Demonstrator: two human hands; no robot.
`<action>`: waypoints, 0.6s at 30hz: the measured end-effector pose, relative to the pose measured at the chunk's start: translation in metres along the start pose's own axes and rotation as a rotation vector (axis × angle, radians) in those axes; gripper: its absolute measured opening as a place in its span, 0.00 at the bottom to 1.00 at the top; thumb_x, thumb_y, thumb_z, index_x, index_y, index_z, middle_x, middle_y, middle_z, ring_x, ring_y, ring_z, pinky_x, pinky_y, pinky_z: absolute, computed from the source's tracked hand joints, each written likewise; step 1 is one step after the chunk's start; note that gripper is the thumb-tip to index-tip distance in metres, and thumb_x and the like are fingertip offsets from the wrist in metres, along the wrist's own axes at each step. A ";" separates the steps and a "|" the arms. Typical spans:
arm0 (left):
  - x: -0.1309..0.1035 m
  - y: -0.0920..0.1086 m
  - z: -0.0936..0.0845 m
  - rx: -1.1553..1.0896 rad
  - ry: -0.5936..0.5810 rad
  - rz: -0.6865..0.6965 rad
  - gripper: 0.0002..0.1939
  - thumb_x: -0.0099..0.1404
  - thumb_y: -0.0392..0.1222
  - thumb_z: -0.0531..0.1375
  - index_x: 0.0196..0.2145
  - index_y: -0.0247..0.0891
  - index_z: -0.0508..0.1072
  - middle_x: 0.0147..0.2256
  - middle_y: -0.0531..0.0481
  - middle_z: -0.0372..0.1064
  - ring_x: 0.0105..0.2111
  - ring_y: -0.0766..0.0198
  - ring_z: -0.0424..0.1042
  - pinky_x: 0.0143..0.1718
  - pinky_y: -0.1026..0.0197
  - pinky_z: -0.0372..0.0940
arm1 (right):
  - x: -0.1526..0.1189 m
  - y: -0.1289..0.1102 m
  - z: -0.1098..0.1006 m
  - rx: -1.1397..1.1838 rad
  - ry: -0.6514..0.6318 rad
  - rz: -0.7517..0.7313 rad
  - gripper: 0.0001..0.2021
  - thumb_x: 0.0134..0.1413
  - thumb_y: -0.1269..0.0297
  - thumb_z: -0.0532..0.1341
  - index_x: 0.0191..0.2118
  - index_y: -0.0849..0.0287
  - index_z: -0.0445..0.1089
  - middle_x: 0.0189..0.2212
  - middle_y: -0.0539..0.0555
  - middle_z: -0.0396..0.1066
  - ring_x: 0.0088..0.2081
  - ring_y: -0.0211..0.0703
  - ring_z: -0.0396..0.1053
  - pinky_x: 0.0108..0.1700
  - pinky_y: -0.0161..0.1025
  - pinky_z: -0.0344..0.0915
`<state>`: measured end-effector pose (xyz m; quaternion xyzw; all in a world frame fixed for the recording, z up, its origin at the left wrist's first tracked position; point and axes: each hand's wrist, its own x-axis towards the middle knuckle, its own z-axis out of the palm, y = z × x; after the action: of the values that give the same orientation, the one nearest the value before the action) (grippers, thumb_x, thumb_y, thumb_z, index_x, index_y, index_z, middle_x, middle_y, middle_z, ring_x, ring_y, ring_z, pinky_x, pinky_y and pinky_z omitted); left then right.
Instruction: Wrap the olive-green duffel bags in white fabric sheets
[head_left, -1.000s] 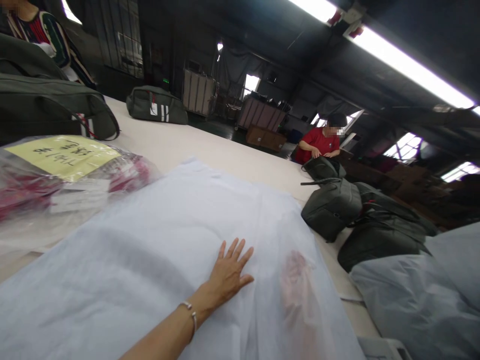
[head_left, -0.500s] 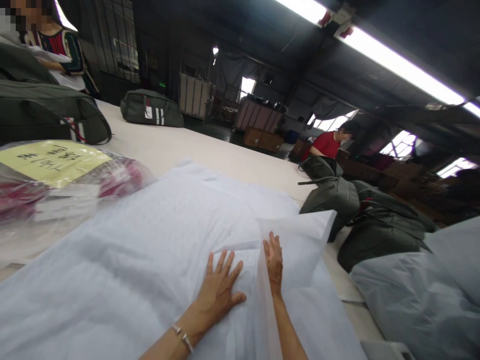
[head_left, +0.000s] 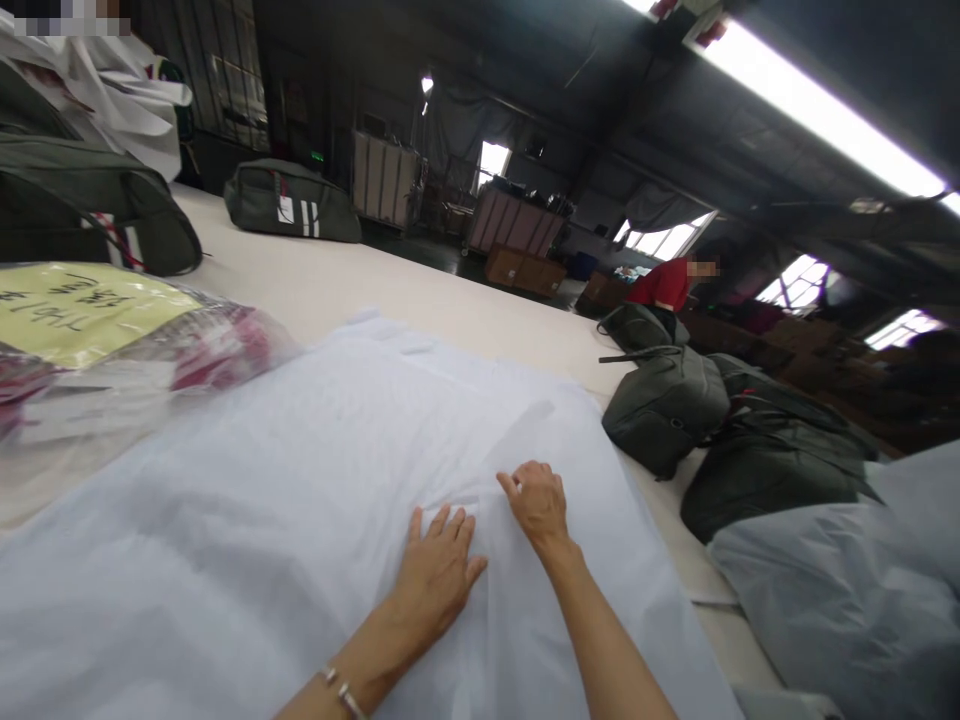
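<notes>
White sheeting: the broad, thin white sheeting (head_left: 322, 490) lies across the near, middle part of the pale cream tabletop (head_left: 450, 298), below both your hands.
Flap: half a second ago a translucent corner of it stood up at your right; now it is down, and the sheeting lies low, though creased (whether folded over or simply laid back, you cannot tell from here).
Left grip (head_left: 439, 570): open, fingers spread and palm down on the sheeting, holding nothing; it has stayed nearly in place.
Right grip (head_left: 535, 500): it has moved from against the raised flap to just right of the left one, fingers curled, thumb pointing left; you cannot tell whether it pinches an edge.
Meaning: you now have both hands over the same patch, one flat, one curled, with no upright layer between.
Left side: the clear plastic bag with magenta contents (head_left: 225, 350) lies beside the sheeting.
Right side: the dark-green fabric bags (head_left: 667, 405) stand beyond the greyish translucent plastic sheeting (head_left: 832, 590).
Far right: the person in a red top (head_left: 664, 283) now leans lower.
</notes>
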<state>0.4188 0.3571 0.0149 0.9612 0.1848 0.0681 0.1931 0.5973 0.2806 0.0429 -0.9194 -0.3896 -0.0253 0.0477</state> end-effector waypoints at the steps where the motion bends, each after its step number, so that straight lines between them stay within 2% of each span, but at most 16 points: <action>1: 0.006 0.003 -0.007 0.023 0.018 -0.002 0.19 0.69 0.46 0.53 0.53 0.38 0.70 0.52 0.39 0.71 0.55 0.46 0.67 0.59 0.32 0.53 | 0.002 0.005 0.006 0.009 0.052 -0.030 0.21 0.64 0.52 0.51 0.46 0.60 0.75 0.52 0.63 0.71 0.58 0.53 0.62 0.59 0.49 0.56; 3: 0.020 0.010 -0.018 0.070 0.053 0.010 0.13 0.68 0.43 0.54 0.43 0.35 0.74 0.40 0.40 0.76 0.45 0.48 0.73 0.56 0.36 0.59 | 0.002 0.010 0.023 0.013 0.095 -0.033 0.24 0.63 0.54 0.53 0.60 0.59 0.63 0.64 0.62 0.58 0.66 0.53 0.51 0.64 0.50 0.48; 5: 0.035 0.015 -0.021 0.088 0.087 0.030 0.12 0.68 0.42 0.54 0.42 0.35 0.74 0.37 0.39 0.75 0.43 0.49 0.73 0.53 0.40 0.62 | -0.002 0.009 0.040 -0.014 0.065 0.027 0.28 0.64 0.53 0.52 0.66 0.58 0.54 0.68 0.60 0.49 0.69 0.56 0.42 0.67 0.55 0.40; 7: 0.048 0.015 -0.013 0.073 0.119 0.085 0.16 0.69 0.45 0.54 0.50 0.37 0.70 0.48 0.39 0.72 0.52 0.49 0.68 0.56 0.43 0.60 | -0.005 0.006 0.049 -0.048 0.014 0.091 0.28 0.65 0.54 0.50 0.67 0.56 0.52 0.69 0.58 0.46 0.69 0.58 0.39 0.67 0.58 0.36; 9: 0.057 0.010 0.006 0.025 0.126 0.198 0.26 0.68 0.52 0.55 0.60 0.42 0.61 0.59 0.43 0.63 0.61 0.51 0.59 0.62 0.44 0.53 | -0.006 0.004 0.050 -0.077 -0.027 0.137 0.27 0.66 0.58 0.48 0.67 0.55 0.51 0.69 0.57 0.45 0.69 0.59 0.38 0.67 0.59 0.36; 11: 0.061 0.003 0.026 -0.034 0.117 0.287 0.34 0.67 0.60 0.53 0.66 0.47 0.50 0.65 0.47 0.53 0.65 0.52 0.50 0.65 0.42 0.47 | -0.005 0.003 0.047 -0.093 -0.057 0.156 0.26 0.66 0.60 0.47 0.68 0.55 0.50 0.69 0.57 0.44 0.69 0.60 0.38 0.66 0.60 0.38; 13: 0.063 -0.004 0.042 -0.068 0.108 0.314 0.38 0.67 0.64 0.50 0.67 0.48 0.43 0.67 0.48 0.48 0.67 0.50 0.45 0.66 0.39 0.44 | -0.005 0.003 0.042 -0.107 -0.067 0.160 0.27 0.65 0.60 0.47 0.68 0.55 0.50 0.69 0.58 0.45 0.69 0.61 0.40 0.65 0.60 0.40; 15: 0.062 -0.008 0.049 -0.067 0.096 0.313 0.39 0.67 0.65 0.49 0.68 0.49 0.40 0.67 0.49 0.47 0.67 0.50 0.43 0.66 0.38 0.43 | -0.006 0.004 0.036 -0.128 -0.061 0.153 0.26 0.65 0.60 0.48 0.67 0.57 0.53 0.68 0.60 0.49 0.68 0.61 0.44 0.63 0.59 0.46; 18: 0.062 -0.009 0.050 -0.036 0.085 0.317 0.42 0.65 0.65 0.51 0.68 0.49 0.37 0.67 0.49 0.46 0.67 0.49 0.44 0.66 0.37 0.45 | -0.006 0.007 0.026 -0.156 -0.041 0.133 0.24 0.64 0.56 0.49 0.62 0.57 0.62 0.63 0.62 0.59 0.62 0.61 0.57 0.56 0.55 0.57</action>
<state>0.4828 0.3716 -0.0305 0.9710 0.0375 0.1414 0.1893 0.5980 0.2740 0.0163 -0.9445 -0.3255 -0.0335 -0.0304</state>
